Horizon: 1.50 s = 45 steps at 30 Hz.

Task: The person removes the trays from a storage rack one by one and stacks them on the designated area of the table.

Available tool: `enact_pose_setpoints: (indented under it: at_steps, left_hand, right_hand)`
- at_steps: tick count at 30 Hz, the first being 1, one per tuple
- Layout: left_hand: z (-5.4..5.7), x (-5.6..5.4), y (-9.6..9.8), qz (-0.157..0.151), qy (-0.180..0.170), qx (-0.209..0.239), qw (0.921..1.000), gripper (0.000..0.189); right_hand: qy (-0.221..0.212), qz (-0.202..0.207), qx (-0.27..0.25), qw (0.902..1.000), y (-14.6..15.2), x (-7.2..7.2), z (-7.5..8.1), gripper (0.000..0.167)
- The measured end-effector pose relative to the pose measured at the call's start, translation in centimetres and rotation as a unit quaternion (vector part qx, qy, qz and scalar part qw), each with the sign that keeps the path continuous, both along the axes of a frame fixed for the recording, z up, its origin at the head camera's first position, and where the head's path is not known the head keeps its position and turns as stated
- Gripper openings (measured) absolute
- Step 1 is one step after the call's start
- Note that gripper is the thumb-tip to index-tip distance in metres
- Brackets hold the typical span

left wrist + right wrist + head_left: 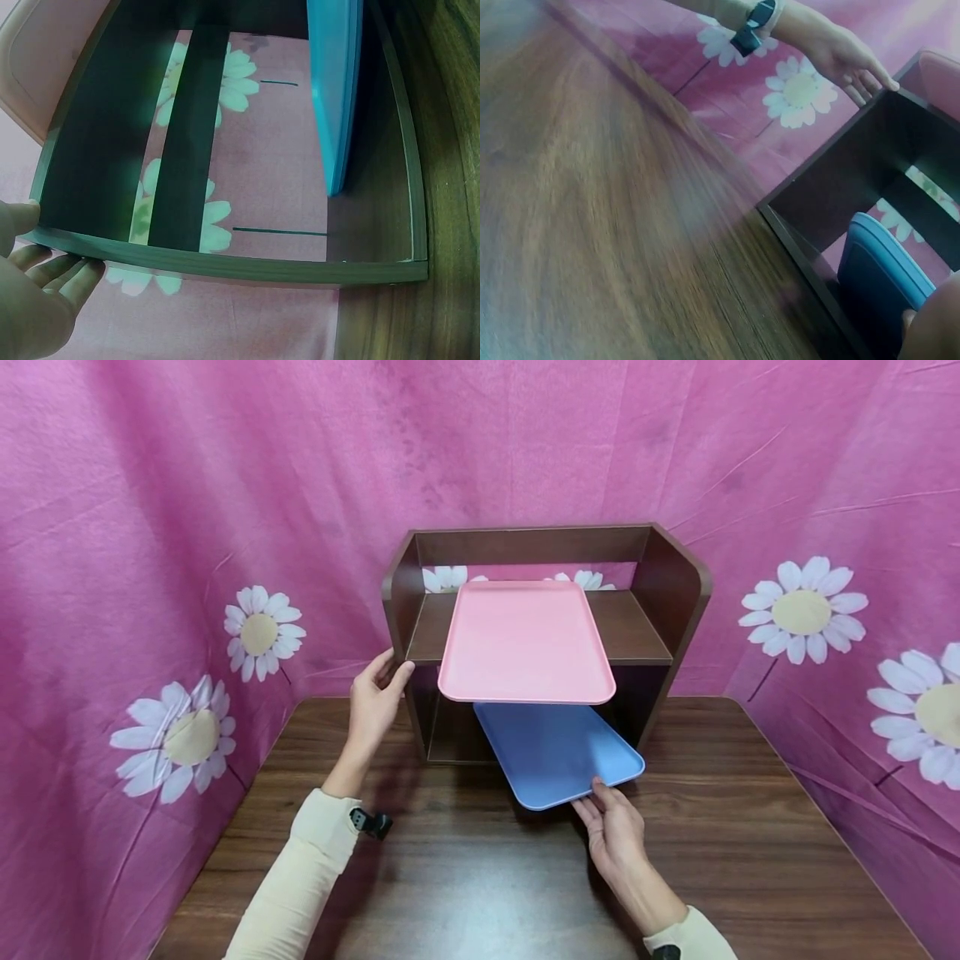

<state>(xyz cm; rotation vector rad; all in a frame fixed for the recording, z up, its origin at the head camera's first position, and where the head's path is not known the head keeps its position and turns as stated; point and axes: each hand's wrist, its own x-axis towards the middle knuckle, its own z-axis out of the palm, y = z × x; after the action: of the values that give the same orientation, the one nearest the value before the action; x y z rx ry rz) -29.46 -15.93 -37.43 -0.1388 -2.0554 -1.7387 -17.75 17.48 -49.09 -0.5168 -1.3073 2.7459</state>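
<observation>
A dark brown wooden shelf [667, 602] stands at the back of the wooden table [465, 877]. A pink tray [525, 639] lies on its upper board and juts out over the front. Below it, a blue tray [555, 752] sticks halfway out of the lower compartment, angled to the right. My right hand [594, 797] pinches its front edge, thumb on top. My left hand [386, 672] grips the front edge of the shelf's left side panel [225, 262], thumb inside and fingers [64, 274] outside. In the right wrist view the blue tray [877, 277] shows inside the shelf [832, 172].
Pink cloth printed with white daisies [258, 631] hangs close behind and on both sides of the table. The table's left edge [225, 827] and right edge [825, 827] meet the cloth. A black strap [369, 822] sits on my left wrist.
</observation>
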Motion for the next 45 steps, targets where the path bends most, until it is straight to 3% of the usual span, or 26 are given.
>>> enact_pose_setpoints:
  at_steps: [8, 15, 20, 24, 29, 37, 45]
  left_hand:
    - [0.0, -0.1, 0.0, -0.003, 0.003, 0.008, 1.0, 0.043]
    - [0.2, 0.1, 0.0, 0.001, 0.005, 0.008, 1.0, 0.044]
    - [0.1, 0.0, 0.0, 0.001, 0.003, 0.01, 0.9999, 0.044]
    - [0.2, 0.0, 0.1, -0.002, 0.003, 0.009, 1.0, 0.044]
    - [0.3, 0.0, 0.1, -0.002, 0.007, 0.004, 1.0, 0.044]
    - [0.3, 0.0, 0.1, -0.001, 0.006, -0.001, 1.0, 0.044]
    - [0.3, -0.1, 0.1, -0.004, 0.006, -0.001, 1.0, 0.043]
  right_hand:
    - [-0.01, 0.033, -0.012, 0.9993, 0.3, -0.6, 0.1, 0.034]
    - [0.044, 0.053, -0.038, 0.9969, 0.8, -0.7, 0.1, 0.051]
    - [0.059, 0.061, -0.065, 0.9943, 1.5, -0.6, 0.4, 0.052]
    - [0.069, 0.069, -0.08, 0.992, 2.2, -0.4, 0.5, 0.041]
    - [0.125, 0.089, -0.102, 0.9829, 3.4, -0.6, 0.5, 0.025]
    - [0.201, 0.138, -0.106, 0.964, 5.4, -1.0, 0.3, 0.033]
    - [0.24, 0.168, -0.137, 0.9463, 6.6, -1.1, 0.3, 0.035]
